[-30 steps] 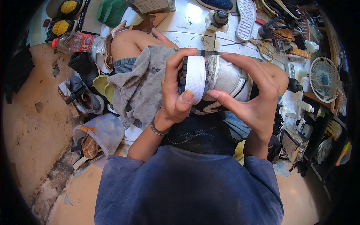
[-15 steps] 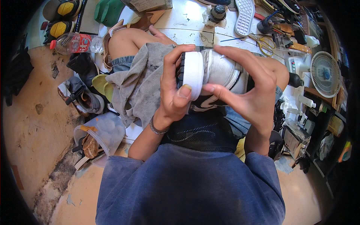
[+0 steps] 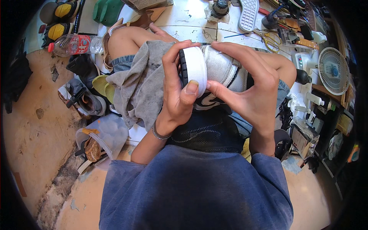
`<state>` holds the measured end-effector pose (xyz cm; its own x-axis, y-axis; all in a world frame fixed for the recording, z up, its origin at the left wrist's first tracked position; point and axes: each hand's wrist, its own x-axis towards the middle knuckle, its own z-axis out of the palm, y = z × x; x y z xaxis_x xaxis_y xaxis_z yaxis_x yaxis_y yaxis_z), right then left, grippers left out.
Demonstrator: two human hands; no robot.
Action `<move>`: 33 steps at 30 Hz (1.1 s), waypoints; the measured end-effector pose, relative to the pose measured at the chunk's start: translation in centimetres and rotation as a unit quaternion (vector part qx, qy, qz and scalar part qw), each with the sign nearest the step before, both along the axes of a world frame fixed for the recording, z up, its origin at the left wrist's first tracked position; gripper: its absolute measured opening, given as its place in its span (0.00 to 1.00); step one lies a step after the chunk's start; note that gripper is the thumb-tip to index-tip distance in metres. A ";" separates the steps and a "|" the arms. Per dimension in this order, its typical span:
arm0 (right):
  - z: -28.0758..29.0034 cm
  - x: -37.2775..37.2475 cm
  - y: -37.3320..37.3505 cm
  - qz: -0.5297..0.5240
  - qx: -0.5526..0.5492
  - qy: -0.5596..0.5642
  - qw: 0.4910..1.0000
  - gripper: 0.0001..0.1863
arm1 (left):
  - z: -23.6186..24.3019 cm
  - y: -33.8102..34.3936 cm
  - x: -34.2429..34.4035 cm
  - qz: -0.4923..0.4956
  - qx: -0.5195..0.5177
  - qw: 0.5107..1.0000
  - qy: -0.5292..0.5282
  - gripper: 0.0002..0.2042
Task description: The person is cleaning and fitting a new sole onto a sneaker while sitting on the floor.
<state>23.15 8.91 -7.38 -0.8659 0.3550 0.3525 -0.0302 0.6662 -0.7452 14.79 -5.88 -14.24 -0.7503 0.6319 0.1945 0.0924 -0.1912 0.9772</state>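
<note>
Sneaker (image 3: 226, 71), grey-and-white, black sole edge: held over the lap of a seated person, its white end turned toward the camera. Left hand (image 3: 174, 90) wraps that end, thumb pressed on the white rubber, fingers curled over the top. Right hand (image 3: 249, 86) grips the upper from the other side, fingertips meeting the left at the rim; both hands clamped on the shoe, touching each other.

Grey cloth (image 3: 143, 84): draped over the left knee, just beside the left hand.

Open room: little. Tiled floor (image 3: 184, 17) ahead of the knees is crowded at its far edge with a loose white sole (image 3: 248, 14), yellow-handled scissors (image 3: 271, 40) and small tools. Bare earthen ground (image 3: 36, 126) to the person's left is freer.

Containers: translucent plastic tub (image 3: 105, 134) by the left elbow, a brown item inside, too unclear to name; plastic bottle (image 3: 71, 44) lying on its side. Small white fan (image 3: 333, 71) stands at the right, well apart.
</note>
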 end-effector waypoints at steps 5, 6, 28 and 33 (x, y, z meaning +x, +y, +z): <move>0.3 0.2 0.1 0.020 -0.019 -0.021 0.999 0.30 | 0.3 0.3 0.3 0.014 0.021 0.999 -0.029 0.38; 0.3 0.2 0.1 0.024 -0.013 -0.016 1.000 0.31 | 0.4 0.4 0.3 0.019 0.030 0.999 -0.040 0.38; -0.1 0.5 1.1 0.094 -0.049 -0.032 0.994 0.29 | 0.3 0.2 0.0 -0.023 0.025 0.995 -0.093 0.38; -0.4 0.1 0.8 0.088 -0.039 0.013 0.995 0.25 | 0.3 0.2 0.0 -0.022 0.033 0.994 -0.099 0.37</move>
